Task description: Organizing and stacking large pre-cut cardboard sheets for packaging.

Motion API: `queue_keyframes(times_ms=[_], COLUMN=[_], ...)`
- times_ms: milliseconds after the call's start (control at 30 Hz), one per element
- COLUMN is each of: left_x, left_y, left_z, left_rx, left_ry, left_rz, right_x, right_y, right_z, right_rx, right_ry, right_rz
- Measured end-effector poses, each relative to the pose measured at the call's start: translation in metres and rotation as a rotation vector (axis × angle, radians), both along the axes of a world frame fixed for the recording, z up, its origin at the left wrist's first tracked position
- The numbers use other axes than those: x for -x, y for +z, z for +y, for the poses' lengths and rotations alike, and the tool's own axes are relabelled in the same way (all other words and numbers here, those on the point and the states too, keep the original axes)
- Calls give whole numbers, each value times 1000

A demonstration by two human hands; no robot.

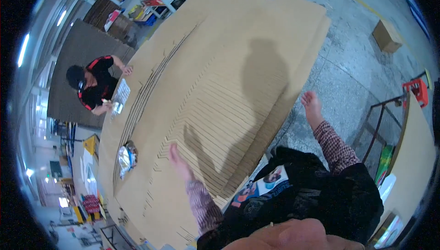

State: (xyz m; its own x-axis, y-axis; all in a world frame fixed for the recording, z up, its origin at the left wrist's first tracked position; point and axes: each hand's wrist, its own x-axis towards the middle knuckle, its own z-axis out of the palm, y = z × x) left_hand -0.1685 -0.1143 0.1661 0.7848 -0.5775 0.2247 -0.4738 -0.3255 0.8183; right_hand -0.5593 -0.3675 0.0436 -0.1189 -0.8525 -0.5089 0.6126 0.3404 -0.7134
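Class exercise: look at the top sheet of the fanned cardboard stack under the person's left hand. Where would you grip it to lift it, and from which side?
Probably at the near stepped edge of the top cardboard sheet, coming from the person's own side. The sheets are fanned, so each edge sticks out as a thin lip beside the left hand, which lies flat and open on the stack. The right hand hovers empty past the stack's right edge.

Bright light from above throws a dark shadow of the person across the fanned cardboard sheets (229,89), long lamps glare white at the left rim, straight edges bend near the black round border, and everything looks a little soft.
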Motion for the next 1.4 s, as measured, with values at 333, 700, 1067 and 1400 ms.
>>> queue_keyframes(times_ms=[333, 700, 1067, 1400], left_x=[17, 8, 33, 43], left_y=[-83, -155, -141, -120], left_z=[-340, -551, -539, -536], left_rx=[-404, -575, -656, -730], left_ry=[-705, -381, -192, -183], left_rz=[-260, -350, -343, -259], right_x=[38, 72, 51, 40], right_y=[12, 13, 26, 28], right_z=[-77, -225, -218, -221], right_rx=[-4, -126, -394, -350], right_ry=[-55, 215, 234, 435], right_rz=[-263, -389, -408, -350])
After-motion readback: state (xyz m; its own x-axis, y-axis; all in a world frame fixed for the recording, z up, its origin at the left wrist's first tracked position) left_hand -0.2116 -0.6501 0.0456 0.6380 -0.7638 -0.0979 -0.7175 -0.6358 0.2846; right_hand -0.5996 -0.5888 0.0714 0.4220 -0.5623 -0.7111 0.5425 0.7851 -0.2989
